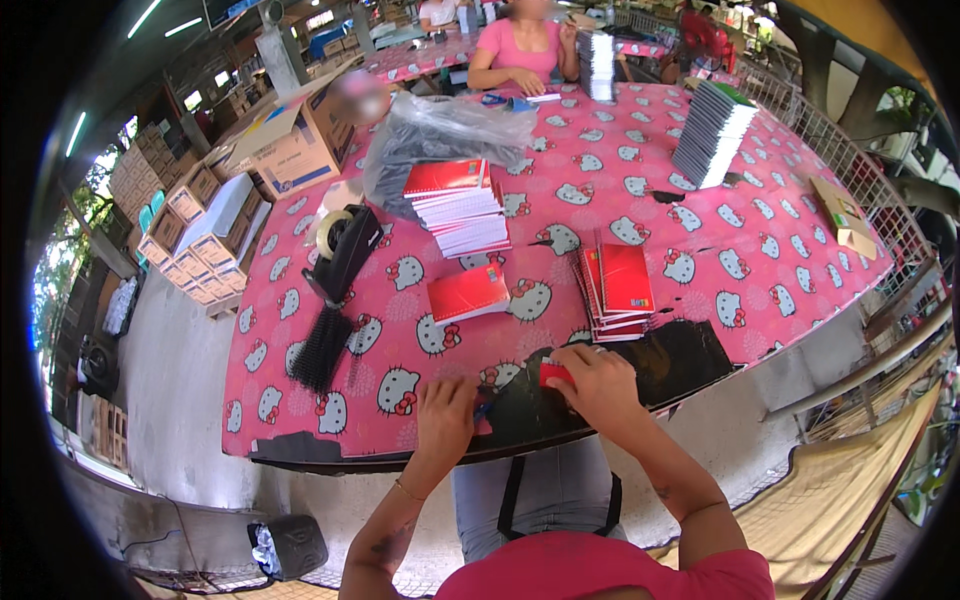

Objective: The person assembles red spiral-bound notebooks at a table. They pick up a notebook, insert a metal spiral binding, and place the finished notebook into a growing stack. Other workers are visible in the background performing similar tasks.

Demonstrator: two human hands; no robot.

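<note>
At the near edge of the table, my right hand (600,382) curls over a small red object (552,373), mostly covered by the palm and fingers. To its left my left hand (447,412) rests at the edge with bent fingers; a small dark bluish bit shows beside them, too unclear to name. Ahead lies a red spiral notebook (468,293), and behind it rises a tall stack of red notebooks (462,208). Another fanned pile of red notebooks (622,280) sits just beyond my right hand.
A black tape dispenser (345,250) and a black bristle brush (321,350) lie on the left. Clear plastic wrapping (430,140) and an open carton (300,145) stand farther back. Dark-covered notebook stacks (715,135) are at the right. A person in pink (520,50) sits across the table.
</note>
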